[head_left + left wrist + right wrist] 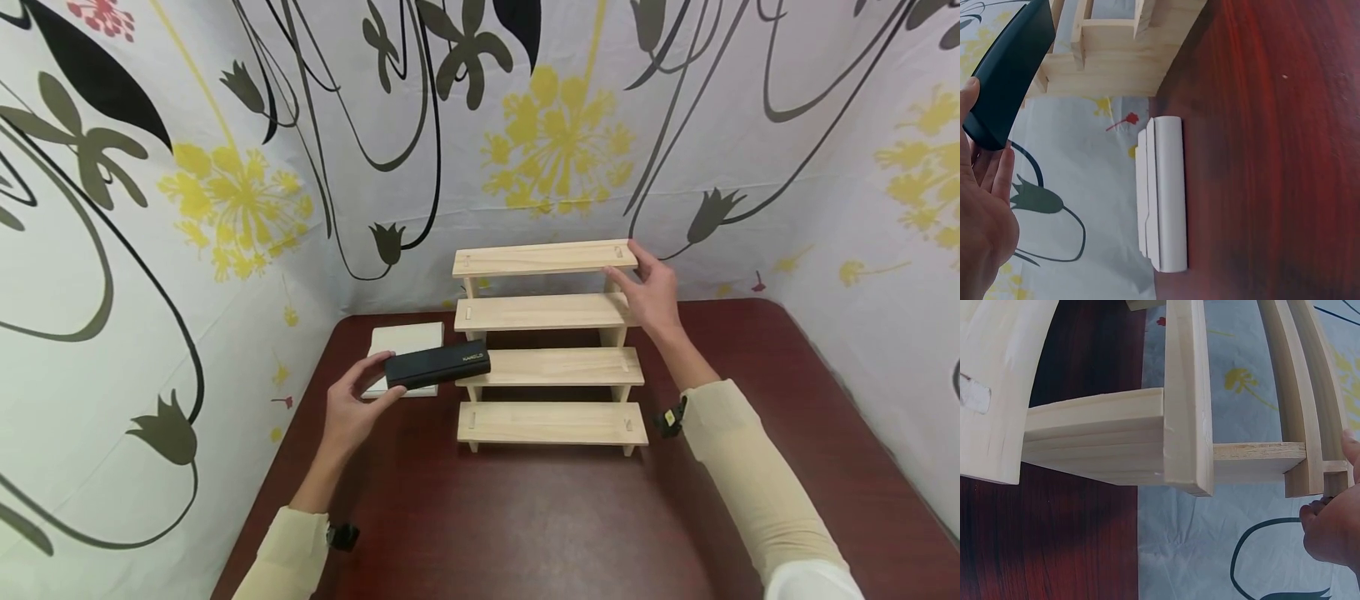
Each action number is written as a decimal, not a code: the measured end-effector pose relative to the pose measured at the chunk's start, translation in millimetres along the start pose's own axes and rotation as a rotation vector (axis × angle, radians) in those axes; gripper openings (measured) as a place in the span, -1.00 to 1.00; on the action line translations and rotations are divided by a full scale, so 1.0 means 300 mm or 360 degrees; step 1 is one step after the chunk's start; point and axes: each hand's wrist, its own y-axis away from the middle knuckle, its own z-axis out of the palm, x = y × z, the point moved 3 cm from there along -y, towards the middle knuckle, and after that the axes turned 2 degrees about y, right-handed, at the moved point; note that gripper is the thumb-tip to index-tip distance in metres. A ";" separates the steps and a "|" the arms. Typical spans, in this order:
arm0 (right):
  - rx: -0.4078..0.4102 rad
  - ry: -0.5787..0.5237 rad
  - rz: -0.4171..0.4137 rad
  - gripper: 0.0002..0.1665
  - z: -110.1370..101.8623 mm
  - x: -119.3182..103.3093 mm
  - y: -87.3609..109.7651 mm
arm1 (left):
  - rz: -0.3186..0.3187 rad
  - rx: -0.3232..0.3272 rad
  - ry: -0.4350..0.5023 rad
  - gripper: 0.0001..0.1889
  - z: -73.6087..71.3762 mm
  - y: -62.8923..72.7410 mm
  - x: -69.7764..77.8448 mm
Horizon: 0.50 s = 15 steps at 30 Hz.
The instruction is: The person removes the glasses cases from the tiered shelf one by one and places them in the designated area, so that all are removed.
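My left hand pinches the left end of a long black case with small pale lettering, thumb below and fingers above. The case is held in the air, its right end overlapping the third plank in the head view. A pale wooden shelf rack with several stepped planks stands on the table. At its upper right corner, my right hand grips the end of the top plank. The right wrist view shows that hand at the rack's edge, its fingertips partly hidden.
Behind the case lies a flat white object, layered at its edge in the left wrist view. The dark red wooden table extends in front of the rack. Patterned cloth hangs behind and at both sides.
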 end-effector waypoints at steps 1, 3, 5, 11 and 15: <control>0.0000 -0.0002 0.0004 -0.08 0.000 -0.001 0.000 | -0.0015 -0.0004 0.0011 -0.40 -0.005 0.006 -0.005; -0.0001 -0.0005 0.0011 -0.08 -0.001 -0.002 0.000 | -0.0042 -0.0014 0.0022 -0.39 -0.015 0.016 -0.014; -0.0001 -0.0009 0.0017 -0.08 -0.002 -0.004 0.001 | -0.0052 -0.0021 0.0016 -0.39 -0.024 0.028 -0.019; -0.0010 -0.0012 0.0014 -0.08 -0.002 -0.008 0.003 | -0.0045 -0.0007 -0.0019 -0.39 -0.047 0.061 -0.026; -0.0011 -0.0030 0.0002 -0.08 -0.001 -0.008 0.003 | -0.0077 0.0019 -0.0025 -0.39 -0.066 0.080 -0.056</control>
